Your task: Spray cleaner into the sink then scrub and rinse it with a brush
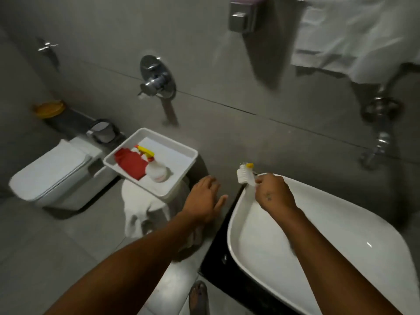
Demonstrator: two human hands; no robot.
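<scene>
Presently my right hand (pixel 273 193) is clenched around the handle of the white brush (pixel 245 175), bristles raised over the upper left rim of the sink (pixel 341 223) at lower right. My left hand (pixel 203 200) hangs released, fingers spread, holding nothing. At centre left, the spray bottle (pixel 153 165) lies in a white tray (pixel 181 176) beside a red cloth (pixel 130 162).

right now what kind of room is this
A bathroom, most likely: a white wall-hung toilet at left, a chrome shower mixer valve on the grey tiled wall, and a white ceramic basin where the right hand holds a brush.
</scene>
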